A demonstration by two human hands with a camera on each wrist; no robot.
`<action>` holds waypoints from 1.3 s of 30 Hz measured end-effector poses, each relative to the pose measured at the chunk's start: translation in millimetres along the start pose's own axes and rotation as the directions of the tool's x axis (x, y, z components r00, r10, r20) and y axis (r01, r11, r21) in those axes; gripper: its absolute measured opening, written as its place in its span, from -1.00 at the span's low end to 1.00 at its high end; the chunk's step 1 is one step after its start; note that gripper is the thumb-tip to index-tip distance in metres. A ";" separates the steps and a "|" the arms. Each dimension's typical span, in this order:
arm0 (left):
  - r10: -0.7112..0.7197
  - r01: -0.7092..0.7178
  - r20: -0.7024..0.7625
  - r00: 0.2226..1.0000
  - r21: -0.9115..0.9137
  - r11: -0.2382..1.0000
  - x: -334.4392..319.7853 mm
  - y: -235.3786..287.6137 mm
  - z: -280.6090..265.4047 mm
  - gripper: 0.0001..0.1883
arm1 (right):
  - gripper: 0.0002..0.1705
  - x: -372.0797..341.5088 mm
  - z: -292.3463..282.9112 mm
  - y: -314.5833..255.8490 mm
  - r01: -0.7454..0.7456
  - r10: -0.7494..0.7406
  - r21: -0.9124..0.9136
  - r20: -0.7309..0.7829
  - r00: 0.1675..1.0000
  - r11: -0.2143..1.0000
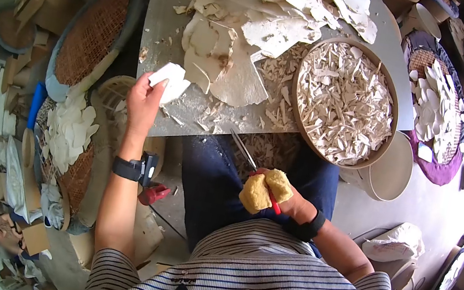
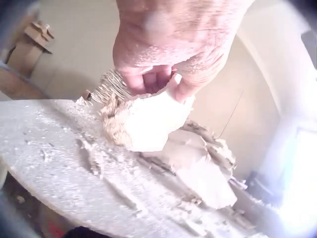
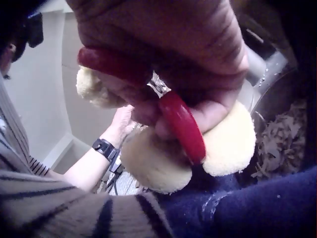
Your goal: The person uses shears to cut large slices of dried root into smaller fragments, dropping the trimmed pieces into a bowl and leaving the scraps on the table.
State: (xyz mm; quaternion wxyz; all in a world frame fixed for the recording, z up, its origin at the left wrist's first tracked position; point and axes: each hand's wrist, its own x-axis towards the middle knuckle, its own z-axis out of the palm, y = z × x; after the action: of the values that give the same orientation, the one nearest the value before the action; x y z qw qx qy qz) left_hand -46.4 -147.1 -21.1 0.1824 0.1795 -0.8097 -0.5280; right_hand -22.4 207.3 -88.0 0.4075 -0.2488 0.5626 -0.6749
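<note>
Left hand pinches white piece over table; right hand grips scissors. Piece judged light, stiff, probably brittle; hold lightly by its edge, without bending

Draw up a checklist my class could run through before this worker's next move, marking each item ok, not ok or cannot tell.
1. White piece secured: ok, pinched in the left hand.
2. Red-handled scissors in hand: ok, held in the right hand.
3. Scissor tips clear of the left hand: ok, apart in the head view.
4. Scissors at the white piece: not ok, the two are apart.
5. Round tray wholly over the table: not ok, its rim juts past the edge.
6. Scissors fully closed: cannot tell.
</note>
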 end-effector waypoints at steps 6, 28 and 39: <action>-0.341 0.393 0.219 0.914 -0.684 0.614 -8.8 8.5 23.6 -0.71 | -0.47 6.0 4.4 -11.6 0.032 -0.034 -0.038 -0.051 0.998 0.999; -0.213 0.399 0.365 0.906 -0.570 0.719 -54.4 59.6 113.3 -0.44 | -0.34 -15.5 -23.4 -35.9 0.084 -0.104 -0.329 -0.044 0.994 0.941; -0.180 0.455 0.504 0.845 -0.500 0.737 -48.0 74.9 132.3 -0.45 | -0.50 -38.5 -41.4 -43.4 0.102 -0.138 -0.349 -0.080 0.987 0.931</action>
State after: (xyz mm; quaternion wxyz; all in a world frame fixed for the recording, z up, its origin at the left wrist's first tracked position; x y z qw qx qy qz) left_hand -76.2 8.9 -6.9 -0.0456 0.1322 -0.5742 -0.8067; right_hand -46.1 263.7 -51.5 0.2861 -0.3150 0.6758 -0.6018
